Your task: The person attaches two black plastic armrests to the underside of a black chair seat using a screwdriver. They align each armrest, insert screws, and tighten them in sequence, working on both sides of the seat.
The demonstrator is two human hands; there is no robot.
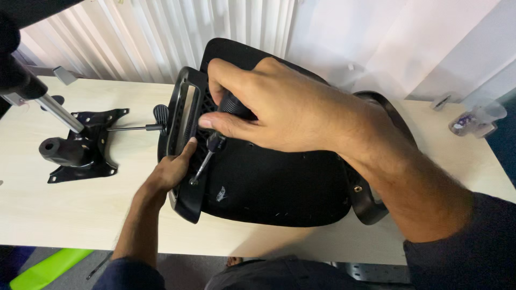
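A black office-chair seat (269, 182) lies upside down on a pale wooden table (64, 209). A black plastic armrest bracket (180, 118) lies across the seat's left edge. My right hand (274, 107) is shut on the black handle of a screwdriver (207, 158), whose metal shaft points down to a screw near the bracket. My left hand (172, 169) rests on the bracket's lower part, with the thumb beside the screwdriver tip.
A black metal chair mechanism plate (80, 150) with a lever and a chrome gas cylinder (56, 110) sits at the table's left. A clear plastic bag (475, 121) lies at the far right. White vertical blinds (161, 37) hang behind. A green object (45, 268) lies on the floor.
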